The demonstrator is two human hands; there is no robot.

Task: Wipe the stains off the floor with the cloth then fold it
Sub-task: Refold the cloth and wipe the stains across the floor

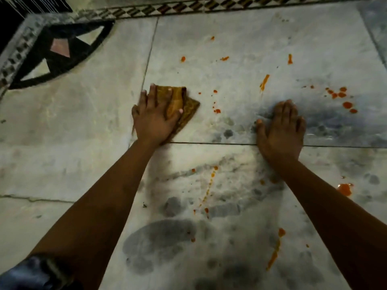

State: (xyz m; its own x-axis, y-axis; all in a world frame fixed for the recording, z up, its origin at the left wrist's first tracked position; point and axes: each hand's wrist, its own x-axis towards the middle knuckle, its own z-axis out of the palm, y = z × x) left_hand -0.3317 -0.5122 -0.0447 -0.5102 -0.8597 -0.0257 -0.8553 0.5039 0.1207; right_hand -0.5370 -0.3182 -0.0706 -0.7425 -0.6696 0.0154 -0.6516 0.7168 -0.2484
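Left hand [154, 117] presses flat, fingers spread, on the folded mustard-brown cloth [182, 105] at frame centre; right hand [280, 130] lies open on the orange-spattered pale marble floor [272, 49]

Both bare forearms reach up from the bottom corners toward mid-frame. The left hand [155, 118] lies palm down left of centre, fingers spread. The right hand [281, 130] lies flat right of centre, fingers together, thumb out.

Dim, soft and grainy; pale grey marble floor [230, 59] brightest at centre, upper left of the frame black, edges bowed.
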